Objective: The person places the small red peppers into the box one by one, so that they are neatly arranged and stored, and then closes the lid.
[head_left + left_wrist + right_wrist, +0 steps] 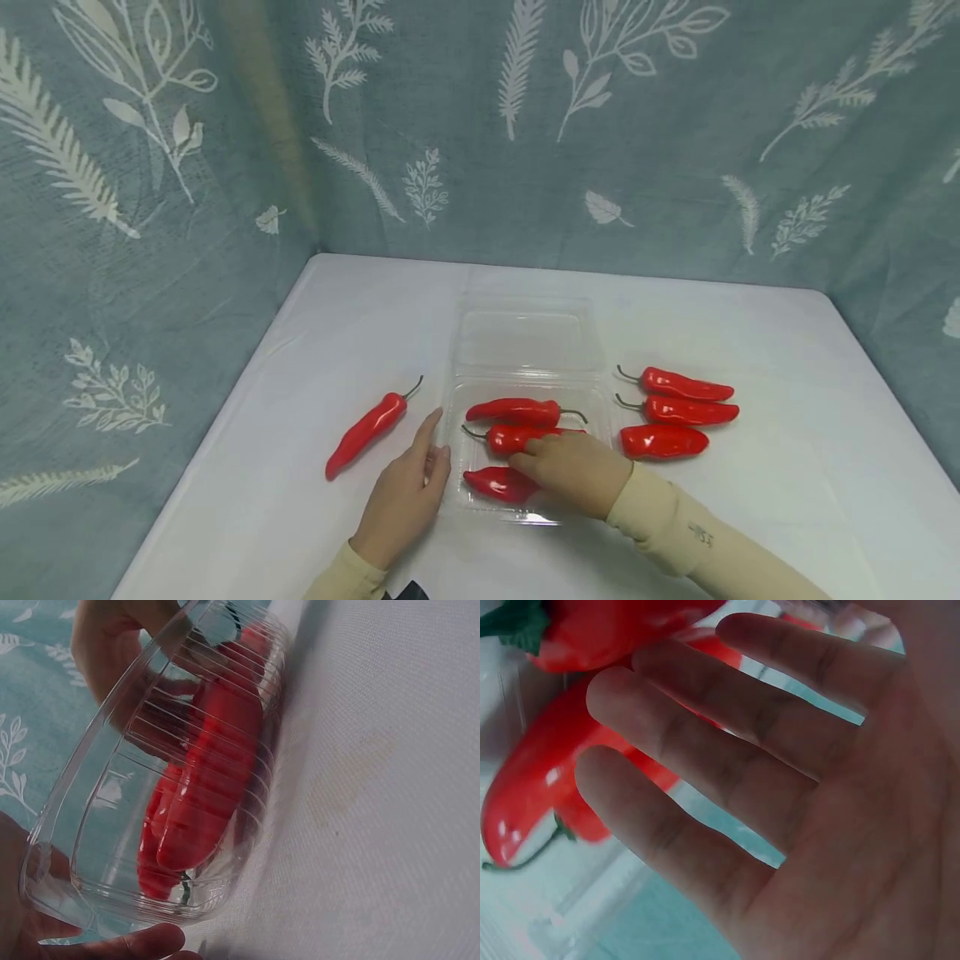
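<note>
A clear plastic clamshell box [532, 518] lies with its lid [523, 337] laid back. Inside, lying crosswise, are a red chili pepper at the back [513, 410], a middle pepper [504, 440] and a front pepper [497, 483]. My right hand [576, 473] reaches over the box's right side, fingertips at the middle and front peppers. In the right wrist view its fingers [727, 772] are extended and spread over the peppers. My left hand [405, 496] is at the box's left edge, its fingers loosely extended; the left wrist view shows them by the box's corner.
A single red pepper [367, 435] lies left of the box. To the right lie three more: a back one [688, 385], a middle one [692, 410] and a near one [663, 442]. A leaf-patterned curtain [480, 200] stands behind the white table [780, 467].
</note>
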{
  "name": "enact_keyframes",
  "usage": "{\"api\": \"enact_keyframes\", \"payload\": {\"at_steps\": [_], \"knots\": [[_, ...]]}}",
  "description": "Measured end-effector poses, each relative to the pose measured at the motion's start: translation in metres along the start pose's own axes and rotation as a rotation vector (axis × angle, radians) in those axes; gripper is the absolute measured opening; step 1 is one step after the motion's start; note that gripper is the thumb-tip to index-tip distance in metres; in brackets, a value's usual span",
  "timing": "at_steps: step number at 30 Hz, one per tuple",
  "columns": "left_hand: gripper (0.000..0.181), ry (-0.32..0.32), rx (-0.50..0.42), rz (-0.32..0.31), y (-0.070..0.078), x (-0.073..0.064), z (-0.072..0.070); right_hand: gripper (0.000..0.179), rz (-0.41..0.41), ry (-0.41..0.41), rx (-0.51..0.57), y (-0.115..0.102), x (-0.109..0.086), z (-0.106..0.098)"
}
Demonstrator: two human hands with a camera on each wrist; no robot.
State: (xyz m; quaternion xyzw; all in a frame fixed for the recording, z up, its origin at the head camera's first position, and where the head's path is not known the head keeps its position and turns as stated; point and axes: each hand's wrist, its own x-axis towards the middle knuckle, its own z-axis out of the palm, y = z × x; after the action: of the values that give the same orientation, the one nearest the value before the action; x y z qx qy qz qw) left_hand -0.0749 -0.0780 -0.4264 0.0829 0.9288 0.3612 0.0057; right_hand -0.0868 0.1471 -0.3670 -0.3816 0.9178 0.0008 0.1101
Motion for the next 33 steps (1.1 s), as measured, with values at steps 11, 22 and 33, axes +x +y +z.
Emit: {"api": "enact_keyframes", "payload": {"at_steps": [11, 22, 33], "knots": [[0.055, 0.003, 0.009, 0.002, 0.000, -0.001, -0.003, 0.045, 0.123, 0.139, 0.088, 0.035, -0.038, -0.044], [0.056, -0.007, 0.002, -0.009, 0.000, -0.001, -0.004, 0.041, 0.407, 0.178, 0.215, 0.121, -0.076, -0.051], [0.054, -0.013, -0.006, 0.005, -0.001, -0.001, -0.006, 0.049, 0.569, 0.039, 0.351, 0.185, -0.079, -0.006]]}}
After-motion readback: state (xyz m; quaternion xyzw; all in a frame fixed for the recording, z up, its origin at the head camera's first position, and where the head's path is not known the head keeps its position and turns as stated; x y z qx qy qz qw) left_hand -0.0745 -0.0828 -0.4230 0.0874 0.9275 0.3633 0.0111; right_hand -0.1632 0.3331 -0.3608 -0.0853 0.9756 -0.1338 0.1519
